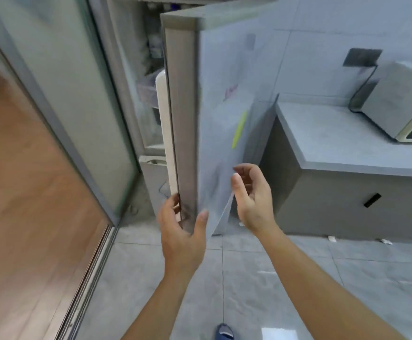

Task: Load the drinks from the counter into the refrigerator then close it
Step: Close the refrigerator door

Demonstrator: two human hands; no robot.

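At the far left we see a wooden floor point(28, 192), and beside it a frosted glass sliding door point(77, 82) in a grey frame. Next comes the refrigerator point(148, 99), open by a narrow gap; through the gap we make out blurred shelves and what look like bottles, though we cannot tell which drinks they are. The refrigerator door point(214, 119) stands ajar, turned edge-on toward us, with a yellow-green strip and a pinkish mark on its grey face.

Our left hand point(180, 231) is at the door's lower edge: the fingers point(174, 200) curl round the inner side of the edge and the thumb lies against the outer face, so this hand holds the door. Just to the right, our right hand point(254, 195) hovers near the door's face with its fingers loosely bent and apart, holding nothing; we cannot tell whether the fingertips touch the door.

Farther right the grey surface point(347, 143) sits above a dark cabinet, and at its far right end rests a boxy appliance point(401, 101) with a dark cable running up to a wall socket. Below us lies the tiled floor point(273, 278), with a blue slipper point(224, 332) at the bottom edge.
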